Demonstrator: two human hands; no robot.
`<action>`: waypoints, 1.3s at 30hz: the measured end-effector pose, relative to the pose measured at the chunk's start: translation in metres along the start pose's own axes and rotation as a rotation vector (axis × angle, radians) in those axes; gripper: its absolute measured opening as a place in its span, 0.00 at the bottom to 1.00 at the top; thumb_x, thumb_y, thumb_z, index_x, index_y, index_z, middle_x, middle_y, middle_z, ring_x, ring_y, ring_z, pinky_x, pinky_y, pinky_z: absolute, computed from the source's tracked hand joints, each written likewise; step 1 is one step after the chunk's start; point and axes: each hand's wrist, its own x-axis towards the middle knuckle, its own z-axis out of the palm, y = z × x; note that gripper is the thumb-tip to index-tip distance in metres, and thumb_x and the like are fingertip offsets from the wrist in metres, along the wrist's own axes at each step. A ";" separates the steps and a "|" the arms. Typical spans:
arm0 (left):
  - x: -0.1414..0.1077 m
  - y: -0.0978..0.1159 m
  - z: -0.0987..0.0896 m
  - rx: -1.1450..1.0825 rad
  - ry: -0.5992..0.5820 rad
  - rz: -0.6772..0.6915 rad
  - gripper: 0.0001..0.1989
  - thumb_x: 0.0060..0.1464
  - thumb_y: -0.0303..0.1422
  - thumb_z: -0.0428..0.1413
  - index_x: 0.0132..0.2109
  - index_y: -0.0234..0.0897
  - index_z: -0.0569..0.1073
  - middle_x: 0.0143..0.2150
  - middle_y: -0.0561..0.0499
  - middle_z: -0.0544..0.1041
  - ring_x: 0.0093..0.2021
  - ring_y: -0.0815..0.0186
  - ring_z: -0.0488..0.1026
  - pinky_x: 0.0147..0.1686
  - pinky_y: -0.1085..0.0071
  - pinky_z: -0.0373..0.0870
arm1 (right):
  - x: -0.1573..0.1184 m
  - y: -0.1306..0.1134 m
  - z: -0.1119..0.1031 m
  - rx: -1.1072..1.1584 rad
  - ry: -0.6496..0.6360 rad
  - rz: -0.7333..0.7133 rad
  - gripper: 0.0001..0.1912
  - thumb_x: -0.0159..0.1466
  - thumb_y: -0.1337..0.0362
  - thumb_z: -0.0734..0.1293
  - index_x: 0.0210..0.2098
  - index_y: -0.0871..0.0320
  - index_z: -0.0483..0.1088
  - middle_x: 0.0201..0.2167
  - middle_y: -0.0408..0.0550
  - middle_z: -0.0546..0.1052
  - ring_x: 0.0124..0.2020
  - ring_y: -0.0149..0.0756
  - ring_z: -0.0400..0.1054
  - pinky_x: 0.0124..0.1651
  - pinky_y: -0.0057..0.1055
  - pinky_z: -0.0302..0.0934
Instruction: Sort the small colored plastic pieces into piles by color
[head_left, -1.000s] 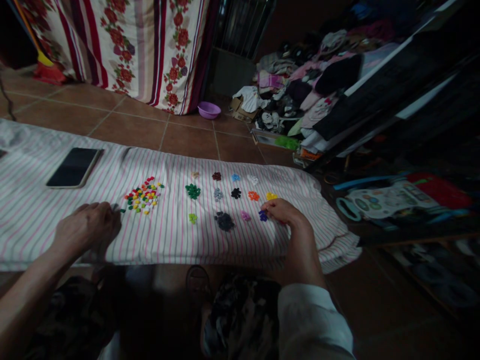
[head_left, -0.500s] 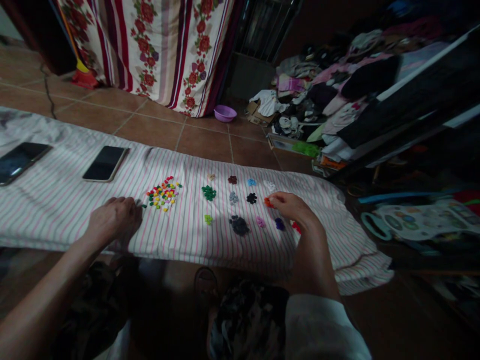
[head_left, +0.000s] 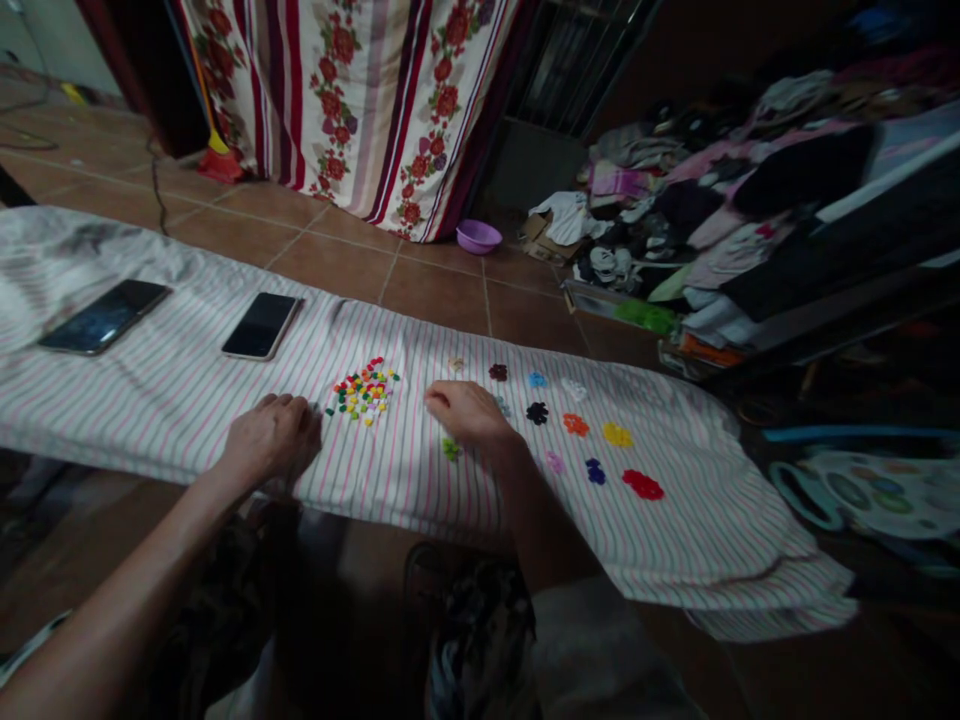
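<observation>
My left hand (head_left: 271, 438) rests on the striped cloth (head_left: 405, 480) with its fingers curled, left of a mixed pile of small colored pieces (head_left: 365, 392); what is under the fingers is hidden. My right hand (head_left: 466, 410) is over the cloth just right of that pile, fingers pressed together, their contents too small to tell. It covers the dark green pieces and the dark grey ones. Sorted groups lie around it: lime green (head_left: 450, 449), brown (head_left: 498, 372), black (head_left: 537, 412), orange (head_left: 576, 425), yellow (head_left: 617, 434), red (head_left: 643, 485) and dark blue (head_left: 595, 471).
Two phones lie on the cloth at the left, a dark one (head_left: 105, 316) and a smaller one (head_left: 262, 325). Beyond the cloth's far edge, a purple basin (head_left: 478, 237) sits on the tiled floor. Clothes (head_left: 697, 190) are heaped at the right.
My right hand has moved left from the orange group to beside the mixed pile, uncovering the yellow and red groups. The view has shifted left. My left hand stays beside the pile.
</observation>
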 end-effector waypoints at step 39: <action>0.001 -0.023 0.023 -0.202 0.187 0.274 0.13 0.56 0.28 0.47 0.30 0.33 0.75 0.36 0.40 0.75 0.38 0.59 0.70 0.40 0.62 0.72 | 0.044 -0.035 0.039 0.102 -0.043 -0.386 0.13 0.60 0.72 0.59 0.39 0.56 0.73 0.38 0.46 0.68 0.42 0.33 0.63 0.45 0.27 0.54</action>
